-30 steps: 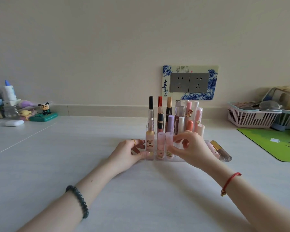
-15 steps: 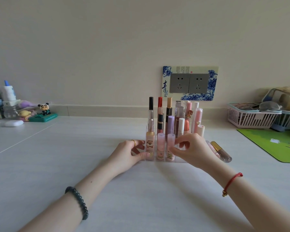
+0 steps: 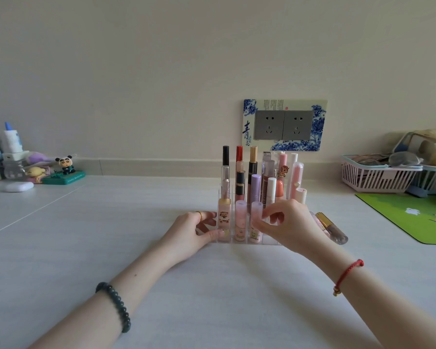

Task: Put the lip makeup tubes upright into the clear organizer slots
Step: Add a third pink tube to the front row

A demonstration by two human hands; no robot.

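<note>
As the left hand grips it, tubes crowd the organizer

Dark bead bracelet on my left wrist, gold ring on my left hand, red cord with gold bead on right wrist.

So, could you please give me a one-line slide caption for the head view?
Left hand holds the organizer; right hand pinches a pink tube in its front row; spare tubes lie alongside.
</note>
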